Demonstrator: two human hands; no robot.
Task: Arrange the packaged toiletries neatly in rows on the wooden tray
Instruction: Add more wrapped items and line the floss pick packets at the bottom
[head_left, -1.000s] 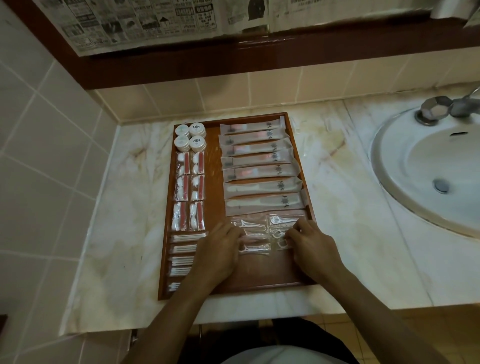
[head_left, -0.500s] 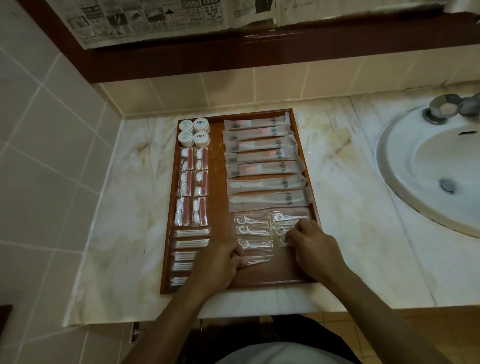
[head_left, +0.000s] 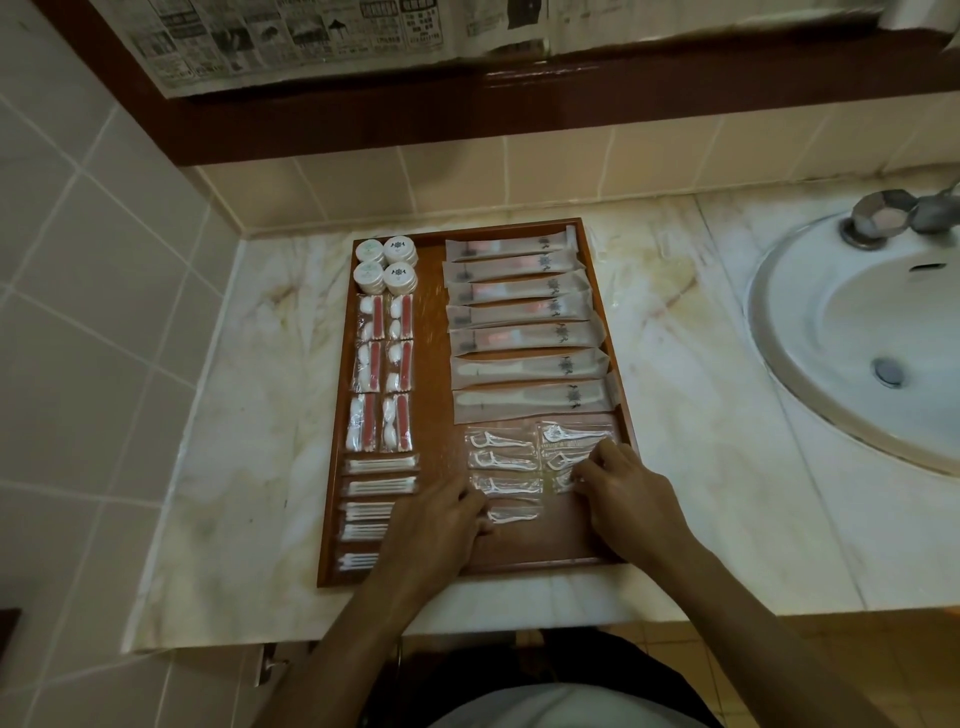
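a: what sits along the left edge of the wooden tray (head_left: 332, 499)?

b: four round tubs (head_left: 385, 263) at the far left corner, then red-and-white packets (head_left: 382, 370), then cotton swab packs (head_left: 375, 499) down to the near edge. bare wood runs up the middle.

a: and the hands?

b: left hand (head_left: 434, 530), fingers curled, pinches the nearest floss pick packet (head_left: 511, 514) near the tray's near edge. right hand (head_left: 626, 499) has bent fingers pressing on the right column of floss pick packets (head_left: 571, 441) by the right rim. bare wood lies between the hands.

a: further right?

b: long sachets (head_left: 524, 332) fill the far right, marble tabletop (head_left: 701, 415), then the sink (head_left: 852, 332).
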